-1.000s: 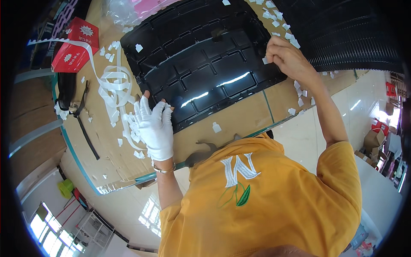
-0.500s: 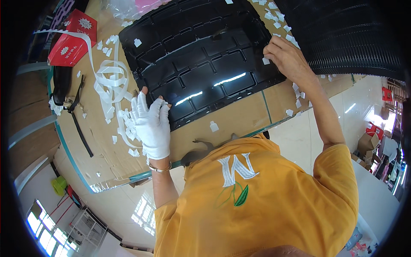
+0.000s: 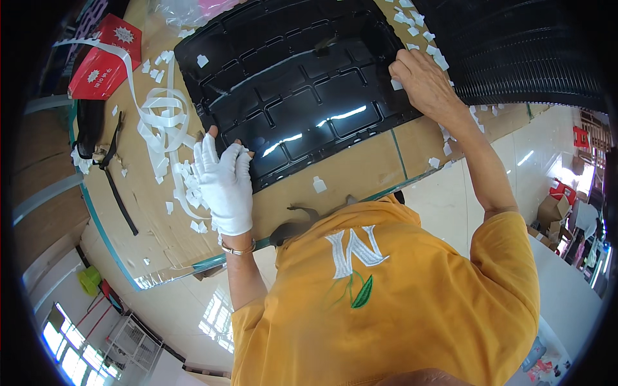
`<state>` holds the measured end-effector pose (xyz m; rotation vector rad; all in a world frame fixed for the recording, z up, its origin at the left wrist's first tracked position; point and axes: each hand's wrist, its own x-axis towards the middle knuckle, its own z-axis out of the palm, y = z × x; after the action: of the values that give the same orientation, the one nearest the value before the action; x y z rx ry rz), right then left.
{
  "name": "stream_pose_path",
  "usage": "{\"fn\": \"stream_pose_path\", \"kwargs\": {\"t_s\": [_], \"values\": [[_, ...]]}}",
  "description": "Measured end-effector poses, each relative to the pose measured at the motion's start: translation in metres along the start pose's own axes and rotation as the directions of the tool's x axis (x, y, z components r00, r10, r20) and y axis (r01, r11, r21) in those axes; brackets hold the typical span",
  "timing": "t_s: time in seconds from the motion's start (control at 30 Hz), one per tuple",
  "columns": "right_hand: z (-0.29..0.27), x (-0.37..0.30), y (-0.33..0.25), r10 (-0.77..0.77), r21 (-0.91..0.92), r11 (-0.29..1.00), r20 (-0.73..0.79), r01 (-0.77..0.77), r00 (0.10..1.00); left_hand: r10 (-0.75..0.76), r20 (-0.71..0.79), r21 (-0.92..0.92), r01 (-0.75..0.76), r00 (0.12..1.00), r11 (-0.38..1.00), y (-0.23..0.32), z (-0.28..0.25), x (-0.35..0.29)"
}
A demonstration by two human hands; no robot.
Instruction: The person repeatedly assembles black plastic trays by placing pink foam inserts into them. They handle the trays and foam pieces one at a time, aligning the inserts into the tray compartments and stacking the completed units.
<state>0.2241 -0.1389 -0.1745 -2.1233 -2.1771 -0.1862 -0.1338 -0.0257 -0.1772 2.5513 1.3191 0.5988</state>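
A shallow black plastic tray (image 3: 302, 96) with moulded ribs lies on the cardboard-covered table. My left hand (image 3: 223, 183), in a white glove with bare fingertips, rests at the tray's near left corner, its fingers stretched and apart. At the right edge, my bare right hand (image 3: 421, 80) has its fingers curled and pressed together over the rim. A small white tab (image 3: 396, 85) shows just under these fingertips. Another white tab (image 3: 202, 61) sits on the tray's left part. What the right fingertips press on is partly hidden.
Loose white tabs (image 3: 193, 186) and a tangled white strip (image 3: 164, 116) lie left of the tray. A red box (image 3: 106, 58) and a black strap (image 3: 116, 183) are farther left. Ribbed black plastic sheets (image 3: 515, 58) stand at the right. Clear plastic wrap (image 3: 183, 11) lies at the back.
The tray and both hands appear slightly farther left and up in the picture, along with the whole table. Both hands keep nearly the same places on the tray.
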Motion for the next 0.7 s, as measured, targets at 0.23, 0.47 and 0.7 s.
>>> {"fn": "stream_pose_path", "kwargs": {"t_s": [0.23,0.47,0.7], "values": [[-0.06,-0.049,-0.016,0.042,0.156,0.987,-0.027,-0.037,0.999,-0.006,-0.036,-0.013,0.005,0.999,1.0,-0.004,0.006,-0.005],[-0.056,-0.031,0.017,0.295,0.006,0.955,-0.099,-0.296,0.95,0.017,-0.006,0.003,-0.017,1.0,1.0,-0.003,0.0,-0.001],[0.017,0.119,0.062,0.145,0.324,0.945,-0.312,-0.038,0.939,0.001,0.016,0.048,-0.002,1.0,0.999,0.003,-0.004,0.003]]}}
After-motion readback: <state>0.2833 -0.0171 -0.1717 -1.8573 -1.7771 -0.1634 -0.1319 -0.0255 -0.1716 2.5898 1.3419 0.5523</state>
